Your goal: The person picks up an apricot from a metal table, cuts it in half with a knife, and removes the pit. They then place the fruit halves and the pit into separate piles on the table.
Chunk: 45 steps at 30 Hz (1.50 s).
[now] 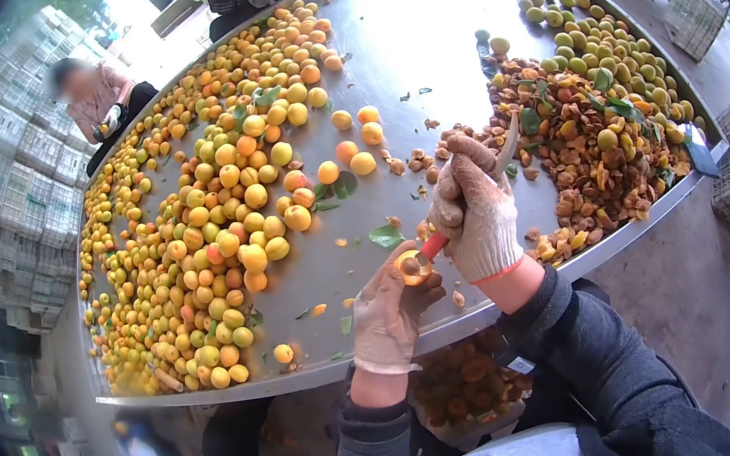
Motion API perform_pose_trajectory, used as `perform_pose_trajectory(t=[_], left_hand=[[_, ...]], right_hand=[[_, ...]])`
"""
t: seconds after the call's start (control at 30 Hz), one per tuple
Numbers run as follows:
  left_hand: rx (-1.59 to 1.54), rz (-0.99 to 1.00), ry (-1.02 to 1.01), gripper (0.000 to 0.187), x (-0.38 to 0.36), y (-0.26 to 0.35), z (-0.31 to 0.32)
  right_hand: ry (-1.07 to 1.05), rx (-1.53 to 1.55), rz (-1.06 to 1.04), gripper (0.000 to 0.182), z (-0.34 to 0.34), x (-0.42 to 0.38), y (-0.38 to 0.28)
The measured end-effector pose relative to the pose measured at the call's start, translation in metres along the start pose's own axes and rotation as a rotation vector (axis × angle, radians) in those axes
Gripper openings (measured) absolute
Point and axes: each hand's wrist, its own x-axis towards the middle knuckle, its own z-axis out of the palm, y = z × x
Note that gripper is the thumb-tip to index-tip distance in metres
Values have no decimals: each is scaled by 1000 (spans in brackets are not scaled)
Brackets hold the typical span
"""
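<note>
A cut apricot [412, 268], its brown inside facing up, is held in the gloved fingers of my left hand [385, 318] over the table's near edge. My right hand [480, 216], in a stained knit glove, is closed round a knife. The curved blade [510, 144] sticks out past the top of the fist, and the red handle [433, 245] comes out below, its end at the apricot. Below the table edge, a container of apricot halves [471, 386] sits near my lap.
Whole apricots [223, 211] cover the metal table's left side. To the right lie a heap of brown scraps and pits [593, 159] and greener fruit [605, 45]. Loose leaves [387, 237] dot the middle. Other people sit around the table; crates [25, 201] are stacked beyond.
</note>
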Motion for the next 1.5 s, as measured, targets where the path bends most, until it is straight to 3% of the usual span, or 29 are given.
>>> perform_pose_trajectory(t=[0.13,0.2,0.33,0.4,0.47,0.53,0.6,0.67,0.73,0.8,0.83,0.9,0.93,1.0,1.03,1.17,1.23,1.27,1.33,1.47,1.5], left_hand=[[-13,-9,-12,40,-1,1,-3],[58,-28,69,39,-1,2,-3],[76,44,54,38,2,-3,-11],[-119,70,110,43,6,0,-15],[-80,69,118,44,5,7,-14],[-37,68,123,45,5,8,-12],[47,161,265,44,6,6,-12],[110,186,355,40,7,7,-16],[175,219,443,36,9,13,-27],[596,49,496,31,10,21,-41],[610,42,497,31,6,21,-36],[1500,46,207,28,-2,19,-23],[1510,38,208,28,-2,13,-19],[1988,-200,195,36,3,0,-9],[2023,-267,153,38,7,2,-9],[2075,-327,201,35,11,4,-1],[1936,-127,214,31,5,3,-13],[1942,-127,215,31,0,5,-18],[1428,-95,280,26,-10,10,-28],[1334,-141,291,23,-36,23,-6],[1373,-73,338,22,-36,21,-7]], right_hand=[[77,96,64,15,-11,8,12],[190,228,227,15,-7,8,10],[214,229,215,16,-10,13,9],[127,-21,-14,17,-11,15,-1],[102,-115,-63,17,-1,-1,-16],[-186,-680,-90,17,-6,-8,-19],[-328,-830,-29,17,-8,-17,-12],[-439,-884,-263,16,-17,-12,0],[-372,-824,-192,16,-19,-9,-5],[-300,-760,-116,16,-17,-4,-15],[-263,-738,-74,16,-19,-2,-20],[-250,-674,-57,16,-23,-2,-24],[-244,-665,-51,16,-24,-4,-26],[-338,-668,-41,19,-24,-6,-31],[-343,-677,-59,19,-23,-7,-32],[-366,-661,-165,18,-26,-6,-37],[-351,-625,-67,16,-26,-6,-45],[-350,-620,-68,16,-25,-6,-47],[-331,-582,-130,16,-26,-7,-49],[-333,-616,-150,15,-25,-8,-54],[-331,-627,-136,16,-25,-7,-54]])
